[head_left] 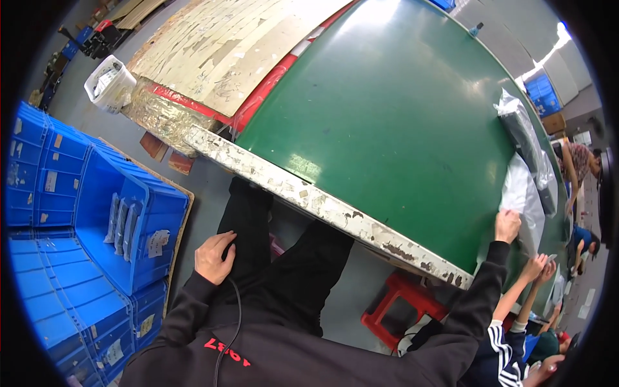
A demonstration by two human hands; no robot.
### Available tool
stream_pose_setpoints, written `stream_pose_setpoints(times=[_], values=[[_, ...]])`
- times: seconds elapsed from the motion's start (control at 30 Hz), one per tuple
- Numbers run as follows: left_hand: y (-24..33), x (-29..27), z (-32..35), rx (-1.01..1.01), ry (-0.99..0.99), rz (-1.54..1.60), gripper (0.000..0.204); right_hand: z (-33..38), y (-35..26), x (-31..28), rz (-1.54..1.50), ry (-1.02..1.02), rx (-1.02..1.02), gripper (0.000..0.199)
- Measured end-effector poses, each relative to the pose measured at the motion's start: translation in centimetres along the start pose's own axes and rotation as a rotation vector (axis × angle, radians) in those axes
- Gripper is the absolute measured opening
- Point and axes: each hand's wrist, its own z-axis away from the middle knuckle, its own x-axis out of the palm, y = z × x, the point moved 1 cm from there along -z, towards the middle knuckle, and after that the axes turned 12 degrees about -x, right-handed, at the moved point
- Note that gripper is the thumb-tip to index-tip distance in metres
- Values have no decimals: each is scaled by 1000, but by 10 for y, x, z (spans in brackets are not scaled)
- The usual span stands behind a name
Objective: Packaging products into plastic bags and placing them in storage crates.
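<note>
At the right side of the green conveyor belt [387, 116], my right hand [507, 226] is closed on the near left edge of a white plastic bag [521, 193]. The bag lies stretched along the belt. Just beyond it, touching or overlapping it, are clear plastic packages with dark grey contents [519, 129]. My left hand [215, 258] rests against my left thigh, fingers loosely spread and holding nothing. A co-worker's hands [540, 267] are close to the bag's near end, by a small pale item I cannot make out.
Blue crates [64, 277] are stacked at my left; one open crate [143, 258] holds several grey packages [122, 226]. The belt's worn white edge [309, 200] runs before my legs. A red stool [396, 309] stands below it. A white bin [111, 87] sits at the far left.
</note>
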Motion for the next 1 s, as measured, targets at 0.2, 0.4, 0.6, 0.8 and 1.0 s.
stream_pose_setpoints(times=[0.2, 0.4, 0.6, 0.8, 1.0], values=[[9, 3, -20, 42, -57, 46, 27, 84, -227, -134, -579, -98, -282, 24], [43, -25, -18, 207, 69, 319, 35, 103, -252, -186, -315, 347, -480, 24], [136, -31, -104, 422, 52, 479, 51, 127, -209, -151, -993, -59, -148, 39], [188, -25, -151, 221, -131, 198, 65, 136, -227, -139, -1414, -181, -24, 63], [205, -41, -183, 52, -715, 537, 74, 148, -277, -203, -1503, -40, -183, 89]])
